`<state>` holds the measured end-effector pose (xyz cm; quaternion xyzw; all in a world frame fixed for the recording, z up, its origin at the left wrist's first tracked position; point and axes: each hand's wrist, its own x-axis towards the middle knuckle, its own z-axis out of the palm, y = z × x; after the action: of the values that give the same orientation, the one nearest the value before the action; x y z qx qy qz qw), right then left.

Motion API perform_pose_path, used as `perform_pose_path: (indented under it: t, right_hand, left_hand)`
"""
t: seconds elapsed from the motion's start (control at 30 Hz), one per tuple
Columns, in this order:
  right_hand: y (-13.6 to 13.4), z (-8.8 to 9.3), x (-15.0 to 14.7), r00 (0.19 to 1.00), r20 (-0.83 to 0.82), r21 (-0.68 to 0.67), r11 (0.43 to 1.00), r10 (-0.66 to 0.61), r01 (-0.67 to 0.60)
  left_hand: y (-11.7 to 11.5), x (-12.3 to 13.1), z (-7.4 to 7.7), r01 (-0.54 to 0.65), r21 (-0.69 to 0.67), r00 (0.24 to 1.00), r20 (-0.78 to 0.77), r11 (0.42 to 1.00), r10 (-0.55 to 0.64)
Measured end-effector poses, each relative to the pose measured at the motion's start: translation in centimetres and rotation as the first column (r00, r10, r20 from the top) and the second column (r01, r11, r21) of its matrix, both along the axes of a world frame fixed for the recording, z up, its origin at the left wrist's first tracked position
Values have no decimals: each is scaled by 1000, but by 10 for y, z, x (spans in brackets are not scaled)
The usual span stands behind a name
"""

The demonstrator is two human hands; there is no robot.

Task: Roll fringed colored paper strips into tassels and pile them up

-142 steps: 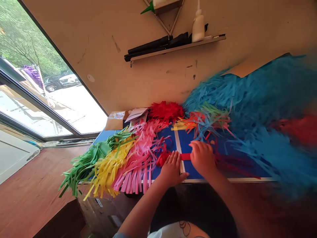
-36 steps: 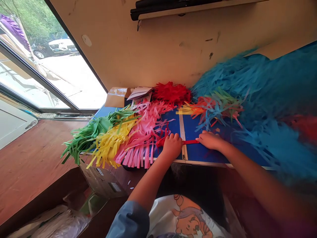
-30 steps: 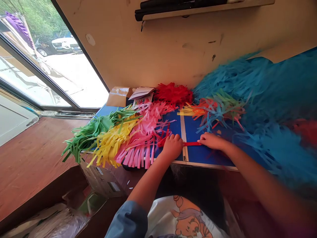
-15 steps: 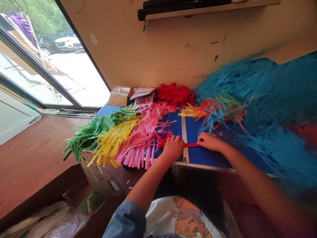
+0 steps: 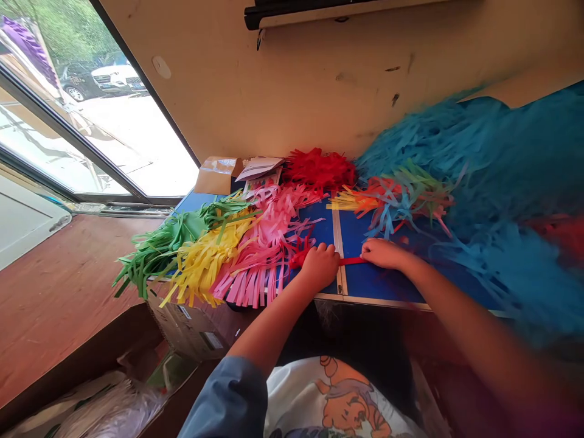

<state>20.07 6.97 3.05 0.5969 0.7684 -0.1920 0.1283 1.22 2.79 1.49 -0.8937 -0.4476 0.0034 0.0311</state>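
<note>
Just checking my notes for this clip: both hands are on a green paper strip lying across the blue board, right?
Not quite: the strip is red, not green, as the head view shows. Both hands, left and right, are on a red paper strip lying across the blue board.

We lose one end of the red paper strip [image 5: 351, 261] under our left hand [image 5: 320, 267], so we cannot tell how it lies there. The blue paper fringe [image 5: 515, 182] blurs and runs off the right edge, and our right forearm [image 5: 474, 322] blurs toward the corner. The shelf [image 5: 347, 12] is cut off at the top, and the papers [image 5: 259, 169] behind the pink fringe [image 5: 269, 243] are too small to read.
</note>
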Motion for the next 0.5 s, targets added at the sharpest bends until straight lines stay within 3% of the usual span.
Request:
perform_pose_path:
  t: [0.2, 0.5]
  right_hand:
    - [7, 6, -10, 994, 85, -120, 990, -64, 74]
    - [4, 13, -10, 996, 29, -203, 975, -85, 89]
  left_hand:
    - [2, -2, 1, 7, 5, 1000, -22, 1000, -7]
    - [7, -7, 1, -38, -14, 998, -41, 999, 38]
